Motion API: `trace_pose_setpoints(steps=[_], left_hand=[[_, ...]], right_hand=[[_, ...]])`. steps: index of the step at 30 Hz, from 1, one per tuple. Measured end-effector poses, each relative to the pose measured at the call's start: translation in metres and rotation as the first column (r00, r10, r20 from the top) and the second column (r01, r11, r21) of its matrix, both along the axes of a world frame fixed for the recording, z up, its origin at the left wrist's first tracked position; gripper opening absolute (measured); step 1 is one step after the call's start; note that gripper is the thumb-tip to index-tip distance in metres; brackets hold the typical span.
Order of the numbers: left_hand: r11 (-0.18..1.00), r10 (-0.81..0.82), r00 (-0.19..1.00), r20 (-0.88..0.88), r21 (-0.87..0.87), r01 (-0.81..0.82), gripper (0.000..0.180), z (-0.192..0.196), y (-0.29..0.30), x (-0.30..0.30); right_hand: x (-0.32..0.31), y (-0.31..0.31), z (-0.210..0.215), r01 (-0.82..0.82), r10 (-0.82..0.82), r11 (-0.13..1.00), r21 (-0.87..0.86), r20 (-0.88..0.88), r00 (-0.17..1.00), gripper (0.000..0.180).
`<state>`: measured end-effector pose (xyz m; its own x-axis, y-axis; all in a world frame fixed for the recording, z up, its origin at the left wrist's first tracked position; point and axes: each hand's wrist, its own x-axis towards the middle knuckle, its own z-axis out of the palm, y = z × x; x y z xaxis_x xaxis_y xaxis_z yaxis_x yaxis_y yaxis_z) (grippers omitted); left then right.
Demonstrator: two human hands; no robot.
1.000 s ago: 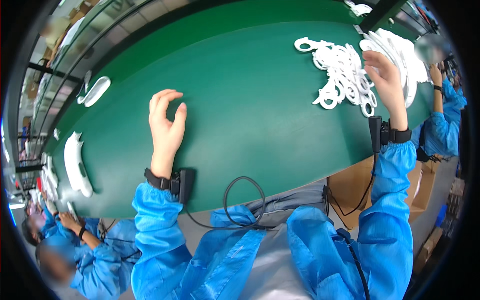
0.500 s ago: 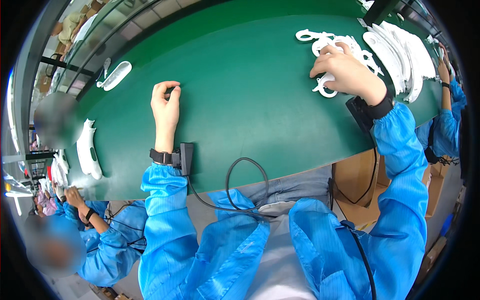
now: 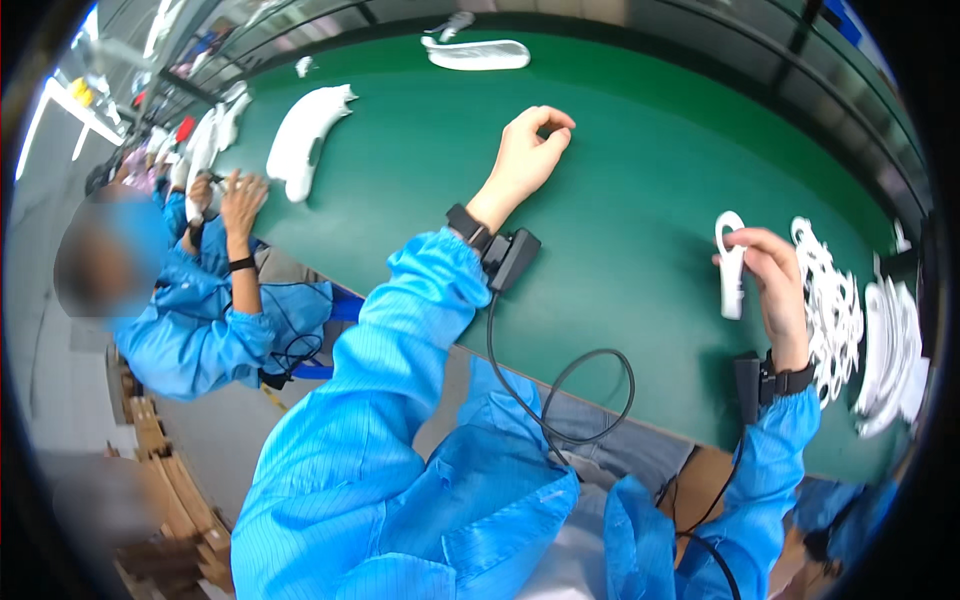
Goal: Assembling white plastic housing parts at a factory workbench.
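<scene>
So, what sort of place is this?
Probably a factory workshop: there's a long green workbench, a pile of similar white ring-ended parts, and a blue-clad co-worker at the same bench.

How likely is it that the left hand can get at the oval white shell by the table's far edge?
Probably yes: the left hand looks empty, and only bare green table shows between it and the shell, though a stretch may be needed.

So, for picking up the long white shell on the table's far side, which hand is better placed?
Probably the left hand: it looks empty and is nearer the long white shell, while the right hand holds a white ring-ended piece.
</scene>
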<state>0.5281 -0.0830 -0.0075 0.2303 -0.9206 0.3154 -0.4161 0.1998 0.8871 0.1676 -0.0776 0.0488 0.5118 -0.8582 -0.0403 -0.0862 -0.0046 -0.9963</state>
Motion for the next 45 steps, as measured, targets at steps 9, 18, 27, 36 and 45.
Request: trace_pose_setpoints(steps=[9, 18, 27, 36, 45], left_hand=[[0.910, 0.404, 0.414, 0.816, -0.310, -0.276, 0.034, 0.020, -0.088, 0.152], [0.993, 0.041, 0.633, 0.773, 0.038, -0.112, 0.038, 0.093, -0.088, 0.062], [0.884, -0.466, 0.680, 0.566, 0.309, 0.350, 0.028, 0.064, 0.027, -0.071], [0.843, -0.388, 0.777, 0.495, -0.150, 0.516, 0.033, 0.045, 0.036, -0.069], [0.914, -0.248, 0.728, 0.639, -0.094, 0.394, 0.020, 0.044, 0.043, -0.080]], right_hand=[[0.027, 0.019, -0.014, 0.053, -0.162, 0.932, -0.358, -0.281, 0.946, 0.020], [0.023, 0.005, -0.021, -0.057, -0.239, 0.712, -0.700, -0.317, 0.918, 0.017], [0.033, 0.018, -0.006, -0.052, -0.298, 0.373, -0.926, -0.173, 0.939, 0.020], [0.050, 0.022, -0.017, -0.098, -0.385, 0.366, -0.926, -0.246, 0.889, 0.016], [0.071, 0.043, -0.016, -0.124, -0.460, 0.548, -0.827, -0.422, 0.781, 0.018]])
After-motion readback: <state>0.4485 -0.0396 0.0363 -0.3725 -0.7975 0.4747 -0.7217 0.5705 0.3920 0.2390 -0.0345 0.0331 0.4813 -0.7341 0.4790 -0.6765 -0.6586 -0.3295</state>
